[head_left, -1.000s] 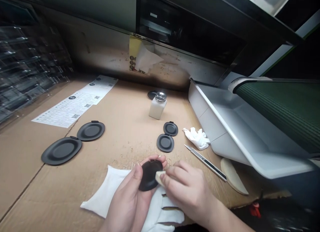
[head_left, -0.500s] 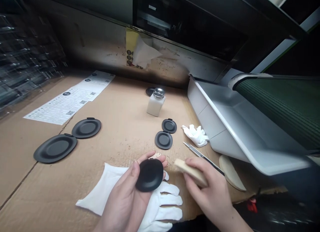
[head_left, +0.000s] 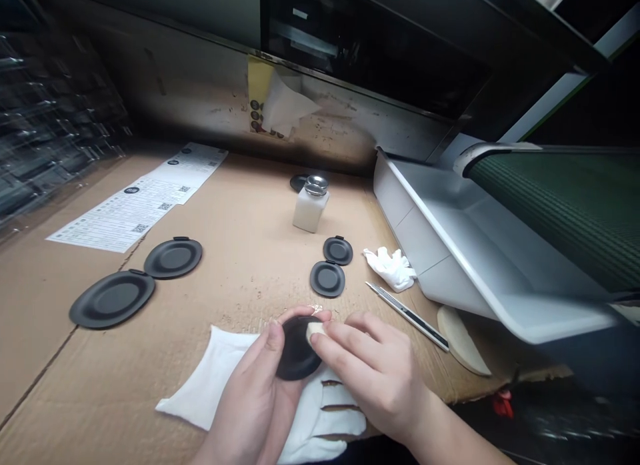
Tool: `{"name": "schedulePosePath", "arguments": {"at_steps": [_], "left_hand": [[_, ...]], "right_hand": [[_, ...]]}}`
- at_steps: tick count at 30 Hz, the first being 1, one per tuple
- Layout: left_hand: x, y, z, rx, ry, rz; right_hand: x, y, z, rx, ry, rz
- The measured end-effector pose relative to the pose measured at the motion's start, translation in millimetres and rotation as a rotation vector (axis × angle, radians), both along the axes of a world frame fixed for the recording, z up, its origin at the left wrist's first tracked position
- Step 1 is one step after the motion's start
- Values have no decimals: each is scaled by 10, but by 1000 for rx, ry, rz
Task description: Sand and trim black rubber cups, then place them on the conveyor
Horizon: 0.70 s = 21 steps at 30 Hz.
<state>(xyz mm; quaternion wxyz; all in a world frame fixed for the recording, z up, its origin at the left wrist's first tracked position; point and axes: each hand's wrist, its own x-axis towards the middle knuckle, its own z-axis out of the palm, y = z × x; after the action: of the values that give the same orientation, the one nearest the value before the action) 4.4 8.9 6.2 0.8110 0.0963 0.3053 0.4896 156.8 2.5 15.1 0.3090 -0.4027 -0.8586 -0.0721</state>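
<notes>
My left hand (head_left: pixel 255 391) cradles a matte black round lid (head_left: pixel 296 350), tilted up against the fingers. My right hand (head_left: pixel 367 365) pinches a small pale sanding block (head_left: pixel 315 331), and the block's end presses on the lid's face. Under both hands lies a white cloth (head_left: pixel 205 378), with a white fabric glove (head_left: pixel 333 415) beside it. Several similar black lids with small tabs rest on the cardboard, among them a large one (head_left: pixel 112 299) at left and a small one (head_left: pixel 327 279) ahead.
A white bottle with a metal pump top (head_left: pixel 310 206) stands ahead. To the right lie a utility knife (head_left: pixel 407 316), crumpled white tissue (head_left: pixel 390 268) and a grey tray (head_left: pixel 450 251). Printed sheets with QR codes (head_left: pixel 135 208) lie at left on the cardboard (head_left: pixel 250 278).
My right hand has moved left with the block, from off to the right of the lid back onto its face. The left hand still holds the lid.
</notes>
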Motion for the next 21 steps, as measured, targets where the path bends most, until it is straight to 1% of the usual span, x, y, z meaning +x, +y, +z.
{"name": "schedulePosePath", "arguments": {"at_steps": [3, 6, 9, 11, 15, 18, 19, 21], "left_hand": [[-1, 8, -13, -19, 8, 2], [-3, 3, -21, -22, -7, -5], [10, -4, -16, -33, 11, 11], [23, -3, -13, -18, 29, 22], [32, 10, -13, -4, 36, 28], [20, 23, -5, -33, 56, 55], [15, 26, -1, -44, 58, 63], [7, 28, 10, -68, 49, 63]], "right_hand": [[-36, 34, 1, 3, -6, -5], [-93, -61, -62, 7, 52, -48], [-133, -180, -105, 30, 108, -29], [-137, -196, -98, 9, 105, -20], [-99, -50, -53, -22, 45, -54], [-8, 91, -42, -41, 77, -47], [40, 120, -41, -53, 113, -70], [154, 139, -30, -83, 215, -179]]}}
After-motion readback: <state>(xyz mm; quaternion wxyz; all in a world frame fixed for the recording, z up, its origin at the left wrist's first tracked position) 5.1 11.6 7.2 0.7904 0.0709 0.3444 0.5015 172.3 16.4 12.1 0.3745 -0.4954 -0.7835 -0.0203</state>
